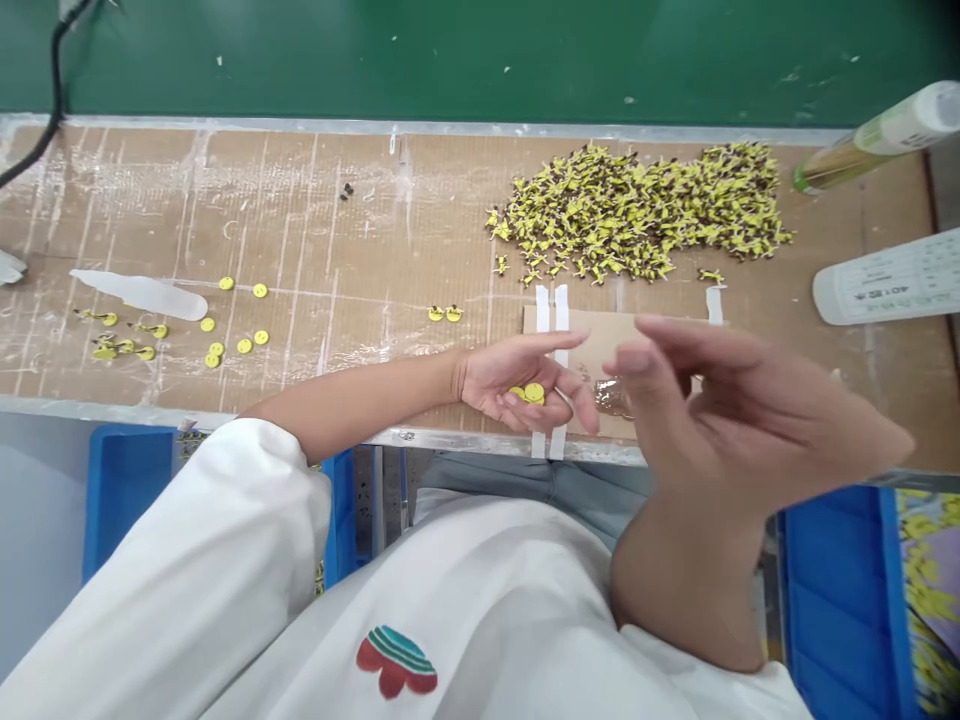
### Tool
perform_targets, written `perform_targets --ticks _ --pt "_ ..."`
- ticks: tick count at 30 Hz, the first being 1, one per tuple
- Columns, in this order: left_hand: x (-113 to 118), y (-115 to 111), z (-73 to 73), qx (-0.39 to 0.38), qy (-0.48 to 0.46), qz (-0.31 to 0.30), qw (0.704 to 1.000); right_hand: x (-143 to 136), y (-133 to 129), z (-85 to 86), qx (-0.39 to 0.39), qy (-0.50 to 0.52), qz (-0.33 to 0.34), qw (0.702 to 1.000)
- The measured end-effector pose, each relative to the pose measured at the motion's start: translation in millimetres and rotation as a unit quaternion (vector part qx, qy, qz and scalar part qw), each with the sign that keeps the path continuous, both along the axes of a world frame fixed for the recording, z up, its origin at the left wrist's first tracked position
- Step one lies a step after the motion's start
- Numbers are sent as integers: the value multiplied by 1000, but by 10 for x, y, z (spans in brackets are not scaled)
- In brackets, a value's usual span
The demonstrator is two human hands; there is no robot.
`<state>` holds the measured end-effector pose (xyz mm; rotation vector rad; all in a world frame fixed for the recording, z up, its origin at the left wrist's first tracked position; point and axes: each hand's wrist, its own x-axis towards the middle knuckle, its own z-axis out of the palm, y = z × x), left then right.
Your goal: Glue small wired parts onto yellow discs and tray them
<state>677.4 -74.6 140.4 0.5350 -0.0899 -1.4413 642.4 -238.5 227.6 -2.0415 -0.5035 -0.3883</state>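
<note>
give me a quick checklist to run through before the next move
1. Yellow discs in left hand: ok, they rest in the cupped hand.
2. Right hand holding anything: cannot tell, its pinch is blurred.
3. Cardboard sheet taped: ok, white tape strips cross its left side.
4. Shiny patch in full view: not ok, right hand partly covers it.
5. White bottle closed: cannot tell, it runs out of frame.

Cardboard-topped bench (420, 235), green surface (375, 60) beyond
</note>
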Motion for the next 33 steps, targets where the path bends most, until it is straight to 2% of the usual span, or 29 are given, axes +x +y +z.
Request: perform_targets --ticks 3,5,7,14,18,21,23,25,28,31,33 --pt "-15 -29 21 38 11 61 997 -67 -172 -38 -106 0 60 993" --pt "-26 -42 23 70 15 80 994 -53 -229 -127 -173 47 112 978" --pt "-35 -50 15 74 13 86 993 -23 -242 -219 -200 91 127 967" --pt "-54 -59 -38 53 3 68 996 29 -124 -372 -167 216 86 958" --pt "-50 -57 -67 16 -8 50 999 28 -138 -314 -68 286 92 951" --pt "-55 -57 -60 1 -27 74 997 76 -257 -193 6 307 93 947" --pt "-69 -56 -42 9 -54 102 993 135 -366 -103 -1 305 111 946" --pt "-88 -51 -25 26 -85 118 989 199 -453 -22 -47 305 138 941" --pt "-109 -32 -23 40 -112 109 987 273 -484 60 -99 303 190 929" --pt "-106 -8 -44 41 -116 99 987 308 -433 81 -99 274 223 930" --pt "-93 -1 -51 41 -102 111 988 315 -411 54 -91 237 211 944"
